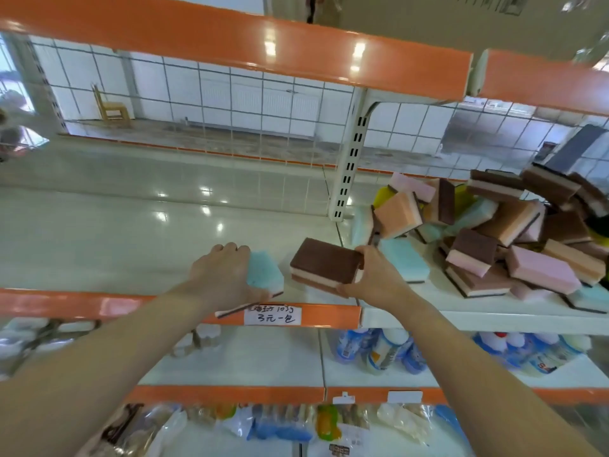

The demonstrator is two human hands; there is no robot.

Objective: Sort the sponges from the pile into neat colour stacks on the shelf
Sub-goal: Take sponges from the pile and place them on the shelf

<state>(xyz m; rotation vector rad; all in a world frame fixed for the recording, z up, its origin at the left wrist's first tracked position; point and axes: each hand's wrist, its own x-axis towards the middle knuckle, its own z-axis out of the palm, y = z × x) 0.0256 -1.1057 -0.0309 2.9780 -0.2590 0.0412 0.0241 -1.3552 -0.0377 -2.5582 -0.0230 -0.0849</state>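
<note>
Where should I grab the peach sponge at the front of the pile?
Pinch the peach sponge across its two long sides, coming from above and the left. It leans tilted on the pile with that face open; other sponges crowd its right side.

The shelf (138, 225) is glossy painted metal, pale, throwing back ceiling lights, and its orange edge strip (99, 305) shines the same way. A matt paper label (273, 315) (handwritten in dark ink) sticks to that strip. The blue sponge (265, 275) looks porous and rough-celled foam; the brown-topped sponge (324, 263) has a coarse, matt scouring layer over smoother pink foam. The pile of sponges (494, 239) shows the same soft foam. The wire grid back (230, 103) is thin coated metal.
</note>
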